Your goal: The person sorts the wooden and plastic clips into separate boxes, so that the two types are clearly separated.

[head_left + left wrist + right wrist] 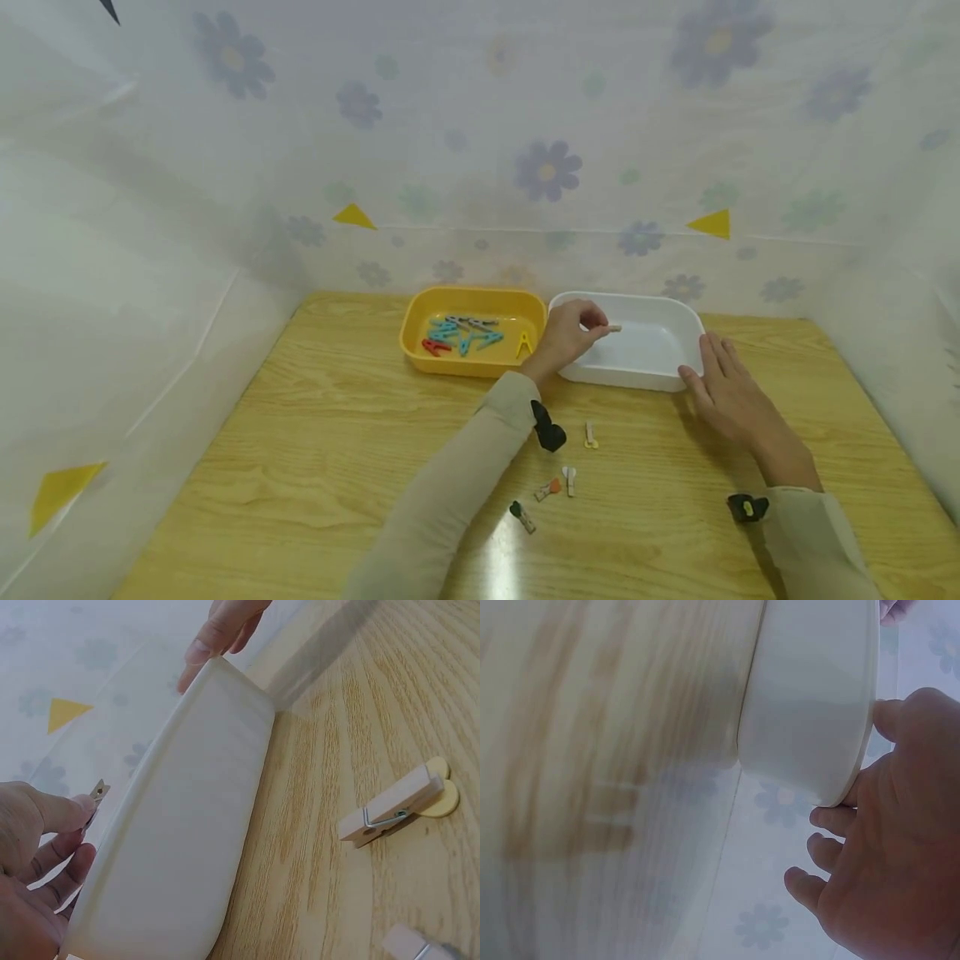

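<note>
Over the white tray (pixel 637 379), my left hand (pixel 568 333) pinches a small wooden clothespin (pixel 615 328) between thumb and fingers. The clothespin's end (pixel 99 790) sticks out past the fingertips in the left wrist view; its other end is hidden by the fingers. My right hand (pixel 738 400) holds the tray's near right corner, thumb at the rim and fingers along the outer side; the right wrist view shows this hand (pixel 900 825) close up. On the table in front lie wooden clothespins with a yellow (pixel 590 435), white (pixel 570 481), orange (pixel 548 490) and dark green (pixel 522 517) decoration.
A yellow tray (pixel 472 367) stands left of the white one, with several blue clothespins (pixel 442 332), a red one (pixel 436 347), a yellow one (pixel 524 343) and greyish ones inside. Behind the wooden table (pixel 300 450) hangs a flowered sheet (pixel 465 167).
</note>
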Available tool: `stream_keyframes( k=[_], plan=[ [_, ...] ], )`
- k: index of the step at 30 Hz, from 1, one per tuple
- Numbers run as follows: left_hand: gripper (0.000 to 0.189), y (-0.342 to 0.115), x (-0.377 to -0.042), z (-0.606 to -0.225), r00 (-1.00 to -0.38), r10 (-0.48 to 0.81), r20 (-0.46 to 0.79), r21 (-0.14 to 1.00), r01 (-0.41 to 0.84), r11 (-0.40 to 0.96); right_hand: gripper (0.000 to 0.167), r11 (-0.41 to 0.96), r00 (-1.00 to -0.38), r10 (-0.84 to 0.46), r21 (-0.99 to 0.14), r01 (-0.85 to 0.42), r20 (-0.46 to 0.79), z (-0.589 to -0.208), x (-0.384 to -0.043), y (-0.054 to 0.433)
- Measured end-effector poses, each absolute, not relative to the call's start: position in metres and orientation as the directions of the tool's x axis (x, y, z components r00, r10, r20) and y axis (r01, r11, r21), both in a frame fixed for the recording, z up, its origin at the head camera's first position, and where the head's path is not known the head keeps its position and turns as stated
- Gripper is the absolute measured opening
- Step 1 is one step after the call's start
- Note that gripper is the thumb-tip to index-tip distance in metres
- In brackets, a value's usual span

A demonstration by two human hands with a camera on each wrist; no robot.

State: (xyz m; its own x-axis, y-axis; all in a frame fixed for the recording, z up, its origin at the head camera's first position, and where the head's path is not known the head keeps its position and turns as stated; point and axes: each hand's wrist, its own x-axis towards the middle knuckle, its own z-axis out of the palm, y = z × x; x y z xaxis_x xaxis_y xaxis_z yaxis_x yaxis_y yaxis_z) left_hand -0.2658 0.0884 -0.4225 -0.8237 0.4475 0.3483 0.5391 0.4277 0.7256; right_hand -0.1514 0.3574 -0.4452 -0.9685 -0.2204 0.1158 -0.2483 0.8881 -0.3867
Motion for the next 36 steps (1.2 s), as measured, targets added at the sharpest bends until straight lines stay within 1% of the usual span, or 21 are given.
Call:
stream_keyframes(
  k=[18, 26, 31, 36],
  plan=[
    [0.006, 0.090, -0.264, -0.426, -0.838, 0.445, 0.315, 0.724, 0.515, 0.459, 0.074, 0.890, -0.971, -0.213, -0.388, -0.239, 0.109, -0.443, -0.150, 0.355],
    [0.008, 0.085, -0.263, -0.423, -0.820, 0.471, 0.325, 0.711, 0.540, 0.450, 0.074, 0.888, -0.972, -0.210, -0.395, -0.234, 0.102, -0.442, -0.148, 0.354],
    [0.007, 0.076, -0.256, -0.420, -0.820, 0.469, 0.328, 0.715, 0.540, 0.444, 0.075, 0.889, -0.973, -0.211, -0.395, -0.231, 0.094, -0.442, -0.149, 0.354],
    [0.009, 0.067, -0.246, -0.415, -0.806, 0.481, 0.346, 0.716, 0.558, 0.419, 0.075, 0.891, -0.973, -0.212, -0.390, -0.233, 0.097, -0.441, -0.150, 0.354]
  ],
)
